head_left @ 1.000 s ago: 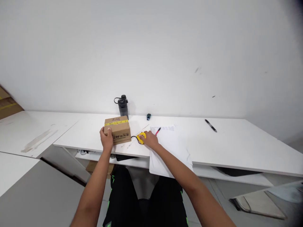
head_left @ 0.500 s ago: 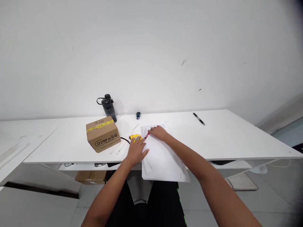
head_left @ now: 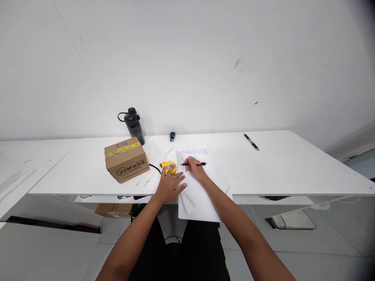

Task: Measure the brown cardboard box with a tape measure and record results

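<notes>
My right hand (head_left: 193,168) is closed around a red and black pen (head_left: 202,164), its tip pointing left over the upper part of the white paper sheets (head_left: 199,207). Faint print shows along the top of the paper. My left hand (head_left: 170,186) lies with fingers spread at the paper's left edge, its fingertips touching a yellow tape measure (head_left: 168,165). The sheets hang past the table's front edge, above my lap.
A cardboard box (head_left: 126,162) with yellow tape stands left on the white table (head_left: 293,168), a dark bottle (head_left: 134,127) behind it. A small dark blue object (head_left: 172,136) lies near the wall. Another black pen (head_left: 251,142) rests at the right. A shelf runs underneath.
My right hand has turned the pen from a slant beside the tape measure to nearly level over the paper, in a writing grip. My left hand stays by the tape measure. The view has shifted slightly.
</notes>
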A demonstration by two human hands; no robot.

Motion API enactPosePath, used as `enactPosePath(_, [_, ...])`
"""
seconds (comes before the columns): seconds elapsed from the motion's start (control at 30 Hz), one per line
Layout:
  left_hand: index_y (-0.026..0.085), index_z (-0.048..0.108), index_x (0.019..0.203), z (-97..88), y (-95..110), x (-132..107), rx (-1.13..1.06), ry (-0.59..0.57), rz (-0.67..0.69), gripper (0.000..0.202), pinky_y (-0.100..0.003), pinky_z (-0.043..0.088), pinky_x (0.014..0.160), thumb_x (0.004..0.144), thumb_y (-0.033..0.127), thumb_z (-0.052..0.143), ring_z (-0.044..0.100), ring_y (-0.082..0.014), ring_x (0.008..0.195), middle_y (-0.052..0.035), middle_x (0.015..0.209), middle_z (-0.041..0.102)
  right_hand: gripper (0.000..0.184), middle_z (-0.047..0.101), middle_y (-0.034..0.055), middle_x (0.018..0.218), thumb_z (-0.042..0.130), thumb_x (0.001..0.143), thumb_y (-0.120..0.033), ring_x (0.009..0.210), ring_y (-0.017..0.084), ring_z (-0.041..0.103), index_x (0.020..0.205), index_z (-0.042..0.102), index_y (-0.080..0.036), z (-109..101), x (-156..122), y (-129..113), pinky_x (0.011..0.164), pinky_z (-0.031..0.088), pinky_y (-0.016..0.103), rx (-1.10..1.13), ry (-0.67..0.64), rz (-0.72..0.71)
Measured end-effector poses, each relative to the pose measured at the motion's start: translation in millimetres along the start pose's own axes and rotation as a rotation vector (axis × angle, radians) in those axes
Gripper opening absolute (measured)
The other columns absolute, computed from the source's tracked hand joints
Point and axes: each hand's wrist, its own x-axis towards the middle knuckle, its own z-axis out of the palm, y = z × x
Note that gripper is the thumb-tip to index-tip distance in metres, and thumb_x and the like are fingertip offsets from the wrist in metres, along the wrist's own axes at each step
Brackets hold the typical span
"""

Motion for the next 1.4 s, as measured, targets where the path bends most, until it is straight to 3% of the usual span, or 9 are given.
enactPosePath(0.13, [0.027,0.069,0.109,6.4,0.2,-1.5,-0.012,0.07,-0.018,0.029,-0.058,0.015,0.114,0.094,0.038,0.048,0.036,-0.0287,0.138,-0.0027,0.118,0.069,0.047,0.053,-0.0014,0.052,0.048,0.084,-0.059,0.055,0.015,0.05,0.059,0.058,-0.02,0.5,-2.4,-1.1,0.06,0.039,0.028,-0.031,0.027,0.033])
enactPosePath(0.3, [0.022,0.071,0.097,11.9,-0.1,-2.2,-0.001,0.172,-0.031,0.024,-0.056,0.017,0.114,0.094,0.028,0.048,0.045,-0.0267,0.132,-0.0031,0.106,0.073,0.04,0.059,0.0001,0.058,0.054,0.081,-0.051,0.061,0.017,0.053,0.055,0.055,-0.021,2.3,-2.1,-0.5,0.062,0.039,0.028,-0.104,0.021,0.027])
enactPosePath(0.47, [0.023,0.071,0.094,10.1,-0.1,-1.0,-0.004,0.161,-0.045,0.024,-0.054,0.021,0.113,0.094,0.025,0.047,0.046,-0.025,0.131,-0.0026,0.103,0.074,0.036,0.062,0.0008,0.061,0.054,0.08,-0.047,0.064,0.017,0.055,0.055,0.056,-0.021,0.9,-0.4,2.9,0.064,0.04,0.029,-0.109,-0.023,0.031])
enactPosePath(1.4, [0.023,0.072,0.095,8.8,-0.1,1.1,-0.013,0.157,-0.07,0.026,-0.053,0.024,0.113,0.094,0.025,0.046,0.047,-0.0244,0.13,-0.0041,0.103,0.074,0.036,0.057,-0.0002,0.057,0.052,0.08,-0.044,0.062,0.016,0.051,0.053,0.053,-0.021,-1.1,-2.9,-3.3,0.063,0.04,0.028,-0.095,0.008,0.016])
